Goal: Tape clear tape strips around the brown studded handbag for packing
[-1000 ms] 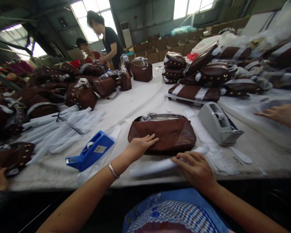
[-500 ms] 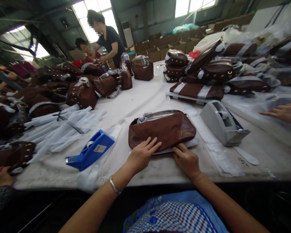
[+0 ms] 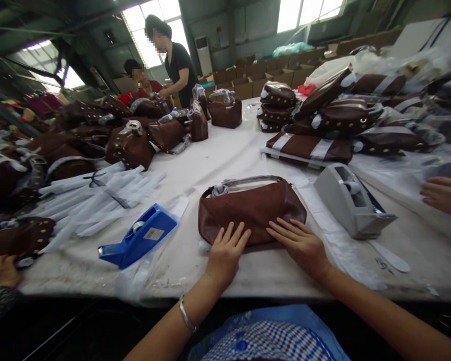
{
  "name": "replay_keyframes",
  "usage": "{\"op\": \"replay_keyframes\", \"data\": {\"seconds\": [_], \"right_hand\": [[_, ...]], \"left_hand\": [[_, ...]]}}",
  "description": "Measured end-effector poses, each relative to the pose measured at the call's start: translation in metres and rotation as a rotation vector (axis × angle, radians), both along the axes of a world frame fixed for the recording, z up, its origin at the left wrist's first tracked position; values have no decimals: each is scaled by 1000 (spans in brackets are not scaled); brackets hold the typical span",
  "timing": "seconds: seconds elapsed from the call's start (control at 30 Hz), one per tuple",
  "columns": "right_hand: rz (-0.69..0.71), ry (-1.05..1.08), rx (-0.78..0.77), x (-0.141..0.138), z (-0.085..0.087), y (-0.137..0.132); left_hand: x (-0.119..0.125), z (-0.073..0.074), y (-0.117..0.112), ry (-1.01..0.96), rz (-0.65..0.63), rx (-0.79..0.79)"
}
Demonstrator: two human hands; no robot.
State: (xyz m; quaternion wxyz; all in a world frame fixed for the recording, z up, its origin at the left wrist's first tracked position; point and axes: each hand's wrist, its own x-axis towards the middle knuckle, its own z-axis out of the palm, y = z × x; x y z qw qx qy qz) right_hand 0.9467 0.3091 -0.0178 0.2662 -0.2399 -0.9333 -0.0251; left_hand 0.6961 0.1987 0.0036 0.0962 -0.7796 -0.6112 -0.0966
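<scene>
L hand & R hand lie flat, grips unclenched, on brown bag; blue dispenser label unreadable.

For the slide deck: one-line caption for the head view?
Left hand and right hand lie flat on a brown handbag, blue tape dispenser left, grey tape dispenser right.

One brown bag is lying under two hands, the left hand and the right hand, two tape dispensers, the blue dispenser and the grey dispenser, are sitting on the one bench, and two others, the co-worker in black and the co-worker in red, are working beyond.
</scene>
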Motion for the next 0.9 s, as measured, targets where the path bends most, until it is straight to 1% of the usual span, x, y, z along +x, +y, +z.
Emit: {"op": "replay_keyframes", "data": {"seconds": [0.07, 0.13, 0.2, 0.23, 0.3, 0.33, 0.37, 0.4, 0.47, 0.5, 0.53, 0.57, 0.6, 0.63, 0.67, 0.73, 0.83, 0.9], "right_hand": [[-6, 24, -2, -1, -5, 0], [-9, 40, 6, -2, -4, -1], [1, 54, -3, -1, 1, -5], [13, 74, -24, 0, 4, -9], [11, 174, -122, 4, 7, -22], [-34, 264, -208, 7, 7, -30], [-111, 366, -337, 11, 6, -39], [-207, 472, -516, 13, 4, -47], [-388, 692, -982, 17, 0, -59], [-432, 798, -1223, 18, -1, -62], [-431, 894, -1432, 17, -1, -63], [-402, 979, -1584, 16, -1, -62], [-362, 1040, -1671, 13, 0, -59], [-316, 1065, -1712, 10, 1, -55], [-270, 1058, -1721, 7, 1, -50], [-209, 1018, -1691, -1, 1, -40], [-197, 1052, -1675, -12, -1, -28], [-203, 1098, -1694, -19, 2, -25]], "left_hand": [[15, 6, 7, -13, 47, -21], [24, 6, 16, -5, 13, -13], [28, -1, 23, 17, -35, 6], [28, -7, 26, 24, -39, 19], [26, -17, 27, 18, -22, 43], [25, -22, 27, 14, -18, 53], [24, -25, 26, 11, -18, 63], [23, -27, 25, 9, -21, 73], [23, -29, 24, 7, -23, 83], [23, -29, 24, 4, -23, 87], [24, -28, 24, 0, -24, 88], [24, -28, 25, -6, -25, 90], [24, -27, 25, -12, -29, 88], [23, -26, 25, -20, -34, 88], [23, -26, 26, -27, -37, 87], [23, -24, 27, -38, -38, 84], [21, -21, 29, -40, -17, 83], [19, -18, 29, -40, -4, 88]]}}
